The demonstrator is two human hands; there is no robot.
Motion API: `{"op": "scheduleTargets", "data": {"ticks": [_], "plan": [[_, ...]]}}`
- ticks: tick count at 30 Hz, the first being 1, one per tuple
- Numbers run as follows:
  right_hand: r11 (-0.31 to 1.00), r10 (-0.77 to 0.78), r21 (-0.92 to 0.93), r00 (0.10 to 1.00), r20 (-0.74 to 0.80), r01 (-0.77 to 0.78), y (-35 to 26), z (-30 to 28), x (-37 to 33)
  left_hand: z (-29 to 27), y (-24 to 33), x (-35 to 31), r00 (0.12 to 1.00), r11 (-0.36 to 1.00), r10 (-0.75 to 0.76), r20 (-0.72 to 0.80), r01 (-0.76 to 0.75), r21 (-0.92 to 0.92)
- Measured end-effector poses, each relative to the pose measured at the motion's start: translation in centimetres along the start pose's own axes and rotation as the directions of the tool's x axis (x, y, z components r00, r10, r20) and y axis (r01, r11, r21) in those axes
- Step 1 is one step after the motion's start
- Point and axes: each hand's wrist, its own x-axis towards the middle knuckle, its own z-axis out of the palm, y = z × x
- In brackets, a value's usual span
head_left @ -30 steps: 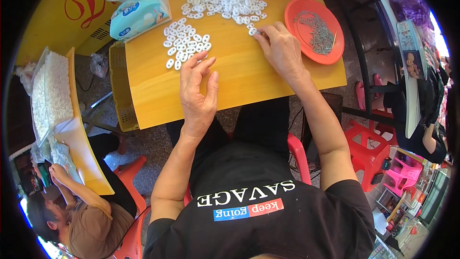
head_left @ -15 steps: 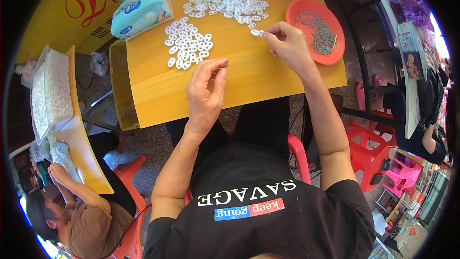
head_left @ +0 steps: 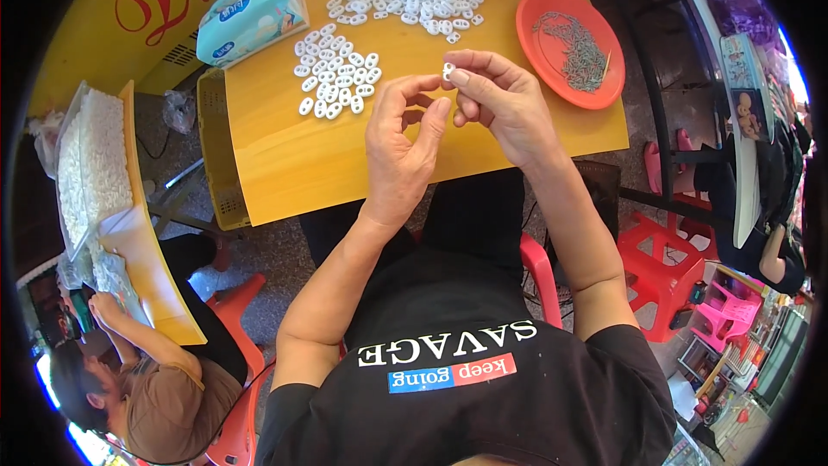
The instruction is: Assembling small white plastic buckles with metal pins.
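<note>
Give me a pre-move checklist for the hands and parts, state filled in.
1. White two-hole piece pinched in right hand: ok, at thumb and index finger.
2. Left hand not gripping: ok, thumb and index finger apart.
3. Left index finger touching the piece: cannot tell, tips too close.
4. Grey pin fitted in the piece: cannot tell, too small.
5. Thin grey pins in red plate: ok, right of the right hand.
6. Hands clear of tissue pack: ok, it lies at the table's far left.
</note>
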Motion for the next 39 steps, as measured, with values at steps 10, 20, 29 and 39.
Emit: {"op": "scheduleTargets", "data": {"ticks": [10, 20, 29, 39], "plan": [[0.980, -0.145, -0.137, 0.989, 0.012, 0.145, 1.5, 1.3, -1.5, -0.6, 0.4, 0.3, 0.997, 0.987, -0.063, -0.040, 0.057, -0.149], [0.995, -0.029, 0.097, 0.996, 0.082, 0.021, 1.1, -0.4, -2.6, -1.0, 0.4, 0.3, 0.925, 0.773, -0.288, 0.249, 0.378, -0.509], [0.993, 0.119, 0.008, 0.989, 0.090, -0.120, -0.1, -2.7, -3.4, 0.1, -0.6, 0.6, 0.912, 0.807, -0.278, 0.303, 0.392, -0.442], [0.263, -0.559, -0.950, 0.829, -0.008, 0.168, -7.0, -12.5, -2.2, 0.2, -1.5, 0.0, 0.926, 0.918, -0.225, 0.304, 0.306, -0.252]]}}
